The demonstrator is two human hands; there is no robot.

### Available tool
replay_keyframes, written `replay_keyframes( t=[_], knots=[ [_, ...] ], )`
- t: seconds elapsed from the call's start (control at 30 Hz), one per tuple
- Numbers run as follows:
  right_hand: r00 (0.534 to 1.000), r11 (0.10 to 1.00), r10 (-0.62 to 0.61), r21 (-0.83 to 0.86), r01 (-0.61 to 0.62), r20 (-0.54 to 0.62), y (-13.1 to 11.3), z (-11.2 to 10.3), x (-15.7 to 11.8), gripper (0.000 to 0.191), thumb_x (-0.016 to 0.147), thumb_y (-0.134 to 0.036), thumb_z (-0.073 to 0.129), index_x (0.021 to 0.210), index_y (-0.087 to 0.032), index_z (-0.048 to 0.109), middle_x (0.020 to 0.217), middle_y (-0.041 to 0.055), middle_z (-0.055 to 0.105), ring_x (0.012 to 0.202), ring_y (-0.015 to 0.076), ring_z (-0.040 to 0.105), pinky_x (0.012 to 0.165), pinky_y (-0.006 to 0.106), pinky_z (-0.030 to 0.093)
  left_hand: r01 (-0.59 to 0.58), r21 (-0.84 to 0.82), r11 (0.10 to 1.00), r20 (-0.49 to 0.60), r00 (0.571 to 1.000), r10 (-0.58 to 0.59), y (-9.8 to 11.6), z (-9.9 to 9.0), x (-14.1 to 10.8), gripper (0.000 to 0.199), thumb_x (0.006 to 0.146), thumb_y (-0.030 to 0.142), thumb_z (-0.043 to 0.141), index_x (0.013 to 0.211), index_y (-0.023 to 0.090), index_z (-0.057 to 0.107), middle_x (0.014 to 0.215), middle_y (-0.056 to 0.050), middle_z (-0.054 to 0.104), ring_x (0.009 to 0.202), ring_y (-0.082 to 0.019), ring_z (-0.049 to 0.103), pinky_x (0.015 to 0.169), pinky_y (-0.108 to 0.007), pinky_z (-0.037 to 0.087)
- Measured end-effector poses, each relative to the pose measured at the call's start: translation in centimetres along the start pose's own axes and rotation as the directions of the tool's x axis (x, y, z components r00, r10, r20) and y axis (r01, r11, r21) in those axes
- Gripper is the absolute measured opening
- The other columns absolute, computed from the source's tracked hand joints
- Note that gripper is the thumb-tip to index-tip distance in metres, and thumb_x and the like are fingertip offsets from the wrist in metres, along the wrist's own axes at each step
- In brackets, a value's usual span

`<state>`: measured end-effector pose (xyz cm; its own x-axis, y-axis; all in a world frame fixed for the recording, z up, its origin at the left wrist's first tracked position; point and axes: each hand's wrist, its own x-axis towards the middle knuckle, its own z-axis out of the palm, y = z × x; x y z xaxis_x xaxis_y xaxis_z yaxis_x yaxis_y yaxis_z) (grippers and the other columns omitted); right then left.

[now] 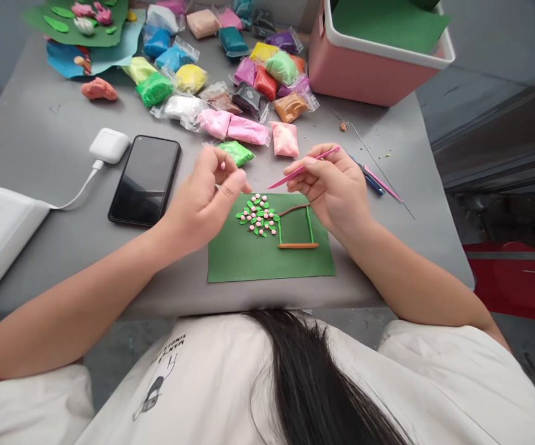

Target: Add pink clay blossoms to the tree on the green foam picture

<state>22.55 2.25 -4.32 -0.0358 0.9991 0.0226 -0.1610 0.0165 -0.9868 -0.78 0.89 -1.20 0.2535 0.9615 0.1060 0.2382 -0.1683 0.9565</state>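
My left hand (pixel 214 194) is raised at the upper left of a green sheet (pixel 248 262), its fingers curled around a small pink clay ball (pixel 223 165). Between the fingers and thumb of my right hand (pixel 336 185) is a pink clay modelling tool (pixel 302 168), its pointed tip toward my left hand. The sheet carries a cluster of green clay leaves and pink balls (pixel 258 215). Beside them, a brown clay strip (pixel 294 209), two upright green strips and an orange-brown bar (pixel 298 246) form a frame shape. My right hand covers the sheet's upper right corner.
Several packets of coloured clay (pixel 248 130) spread across the back. A pink bin (pixel 364 68) stands back right. To the left lie a phone (pixel 145 179), a white earbud case (pixel 108 145) and a cabled power bank (pixel 2 235). Thin tools (pixel 381 179) lie right.
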Motion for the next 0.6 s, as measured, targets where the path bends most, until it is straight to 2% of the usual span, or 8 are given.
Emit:
replay_keyframes(
  t=[0.07,0.13,0.2,0.27,0.33,0.43,0.53,0.6],
  knots=[
    [0.999,0.998,-0.039,-0.045,0.038,-0.031,0.2,-0.7,0.6,0.025,0.093,-0.043,0.07,0.097,-0.028,0.05,0.091,-0.0012,0.078,0.079,0.0146,0.075,0.08,0.032,0.065,-0.024,-0.083,0.996,-0.065,0.998,0.019,0.1,-0.3,0.3,0.025,0.107,0.038,0.055,0.087,0.024,0.06,0.087,-0.002,0.073,0.081,-0.016,0.062,0.078,-0.034,0.046],
    [0.995,0.993,-0.081,-0.094,0.075,-0.056,0.5,-1.2,1.1,0.02,0.097,-0.045,0.063,0.1,-0.029,0.051,0.091,0.0002,0.076,0.083,0.0171,0.075,0.083,0.036,0.065,-0.018,-0.159,0.987,-0.092,0.996,0.004,0.1,-0.5,0.6,0.029,0.107,0.034,0.057,0.084,0.022,0.069,0.083,-0.002,0.07,0.073,-0.014,0.055,0.071,-0.032,0.044],
    [0.989,0.982,-0.13,-0.144,0.119,-0.069,0.8,-1.5,1.4,0.015,0.099,-0.042,0.057,0.104,-0.029,0.055,0.089,0.0009,0.074,0.079,0.0181,0.073,0.083,0.038,0.065,0.035,-0.234,0.972,-0.097,0.994,-0.059,0.0,-0.7,0.9,0.022,0.102,0.031,0.066,0.086,0.021,0.077,0.083,-0.002,0.069,0.071,-0.013,0.054,0.069,-0.03,0.045],
    [0.971,0.953,-0.227,-0.224,0.205,-0.079,0.8,-1.5,1.4,0.012,0.1,-0.04,0.053,0.106,-0.03,0.058,0.084,0.0009,0.069,0.07,0.0177,0.066,0.074,0.037,0.062,0.09,-0.281,0.956,-0.079,0.99,-0.117,-0.1,-0.6,0.9,0.013,0.095,0.034,0.076,0.091,0.022,0.081,0.088,-0.002,0.073,0.076,-0.014,0.06,0.072,-0.029,0.05],
    [0.926,0.873,-0.371,-0.363,0.324,-0.064,0.6,-1.2,0.8,0.016,0.103,-0.042,0.051,0.106,-0.03,0.061,0.082,0.0013,0.064,0.066,0.017,0.059,0.067,0.036,0.058,0.127,-0.32,0.939,-0.046,0.988,-0.149,0.0,-0.5,0.8,0.016,0.087,0.036,0.086,0.095,0.023,0.082,0.094,-0.003,0.077,0.087,-0.016,0.068,0.081,-0.029,0.057],
    [0.84,0.659,-0.538,-0.586,0.47,0.069,-0.1,-0.3,-0.7,0.025,0.105,-0.049,0.053,0.11,-0.03,0.068,0.087,0.0034,0.062,0.069,0.0169,0.057,0.067,0.036,0.056,0.196,-0.391,0.899,0.031,0.979,-0.2,0.2,-0.1,0.4,0.031,0.078,0.036,0.095,0.103,0.022,0.082,0.099,-0.005,0.081,0.101,-0.022,0.077,0.095,-0.033,0.061],
    [0.739,0.485,-0.607,-0.601,0.635,0.292,-0.4,0.7,-2.1,0.019,0.101,-0.04,0.067,0.115,-0.03,0.074,0.087,0.0025,0.064,0.07,0.0158,0.059,0.067,0.034,0.058,0.285,-0.417,0.863,0.131,0.958,-0.254,0.3,0.5,0.0,0.044,0.076,0.037,0.097,0.113,0.019,0.081,0.097,-0.008,0.084,0.106,-0.028,0.08,0.098,-0.039,0.063],
    [0.663,0.431,-0.649,-0.539,0.724,0.373,-0.1,1.3,-2.5,0.021,0.097,-0.03,0.076,0.118,-0.03,0.077,0.088,0.0017,0.064,0.073,0.0149,0.063,0.068,0.031,0.059,0.334,-0.403,0.852,0.204,0.94,-0.272,0.1,0.8,-0.2,0.053,0.076,0.04,0.097,0.121,0.019,0.08,0.098,-0.009,0.086,0.105,-0.03,0.081,0.098,-0.041,0.063]
  ],
)
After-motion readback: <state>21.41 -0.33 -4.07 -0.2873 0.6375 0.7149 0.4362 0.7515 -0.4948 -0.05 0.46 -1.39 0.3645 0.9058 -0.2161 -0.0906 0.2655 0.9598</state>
